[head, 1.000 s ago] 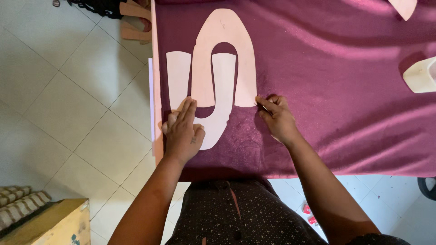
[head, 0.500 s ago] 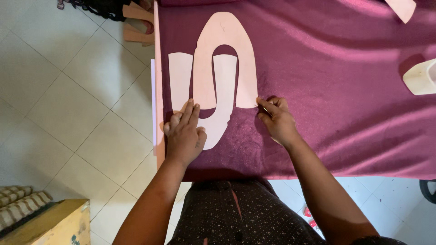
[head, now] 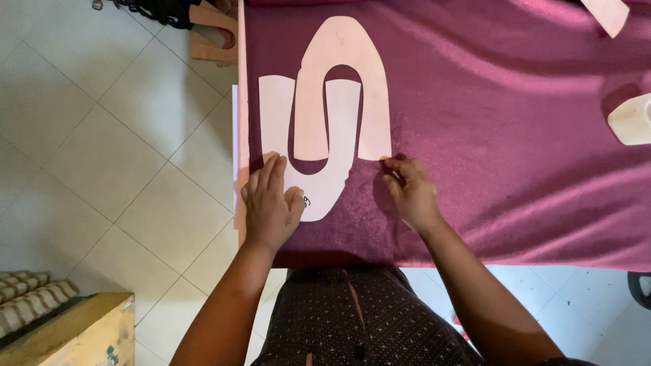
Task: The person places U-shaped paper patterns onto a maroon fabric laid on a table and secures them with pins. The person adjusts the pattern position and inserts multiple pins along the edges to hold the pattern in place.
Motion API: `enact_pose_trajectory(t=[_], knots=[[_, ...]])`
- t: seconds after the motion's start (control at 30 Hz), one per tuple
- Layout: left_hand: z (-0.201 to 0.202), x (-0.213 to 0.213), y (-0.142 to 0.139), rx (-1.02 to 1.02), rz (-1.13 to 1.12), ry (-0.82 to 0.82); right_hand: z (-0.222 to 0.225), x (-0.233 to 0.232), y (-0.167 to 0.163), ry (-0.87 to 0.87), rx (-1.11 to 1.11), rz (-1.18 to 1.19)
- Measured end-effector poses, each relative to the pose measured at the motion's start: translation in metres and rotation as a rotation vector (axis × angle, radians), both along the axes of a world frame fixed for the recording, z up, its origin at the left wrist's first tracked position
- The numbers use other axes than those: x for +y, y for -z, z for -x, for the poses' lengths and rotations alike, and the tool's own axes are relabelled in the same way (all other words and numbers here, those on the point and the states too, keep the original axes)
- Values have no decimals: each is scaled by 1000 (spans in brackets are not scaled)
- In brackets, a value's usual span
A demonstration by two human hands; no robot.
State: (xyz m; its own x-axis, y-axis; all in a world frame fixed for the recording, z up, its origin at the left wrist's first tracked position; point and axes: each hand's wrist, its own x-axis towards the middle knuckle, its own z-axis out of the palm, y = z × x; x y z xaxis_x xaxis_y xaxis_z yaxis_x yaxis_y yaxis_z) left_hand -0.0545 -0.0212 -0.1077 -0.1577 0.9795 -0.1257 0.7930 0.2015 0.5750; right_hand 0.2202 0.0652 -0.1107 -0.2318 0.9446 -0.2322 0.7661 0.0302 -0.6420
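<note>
A purple cloth (head: 488, 102) covers the table. Two U-shaped paper patterns lie hooked into each other on it: a white one (head: 277, 122) open toward the far side and a pale pink one (head: 339, 41) arching over it. My left hand (head: 271, 203) lies flat on the white pattern's lower curve, fingers together, near the table's left edge. My right hand (head: 410, 193) rests on the cloth with its fingertips pinched at the pink pattern's lower right end; a small dark tool seems to be held between them, mostly hidden.
A white container (head: 630, 120) stands on the cloth at the right edge. Another paper piece (head: 607, 13) lies at the top right. Tiled floor (head: 115, 156) lies left of the table, with a wooden box (head: 74, 335) at the bottom left and wooden shapes (head: 213, 34) at the top.
</note>
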Motion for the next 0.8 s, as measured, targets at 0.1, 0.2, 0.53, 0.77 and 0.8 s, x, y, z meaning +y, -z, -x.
enact_pose_trajectory(t=[0.1, 0.2, 0.53, 0.77, 0.8], knots=[[7, -17, -3, 15, 23, -8, 8, -27, 5, -59, 34, 76], [12, -29, -5, 36, 46, 68, 16, -47, 5, -147, -22, 100], [15, -35, -4, 32, 38, 90, 34, -39, -8, -258, -124, 21], [17, -33, -4, 7, 68, 61, 46, -35, -23, -226, -225, 197], [17, -34, -4, 5, 65, 59, 47, -35, -25, -229, -200, 163]])
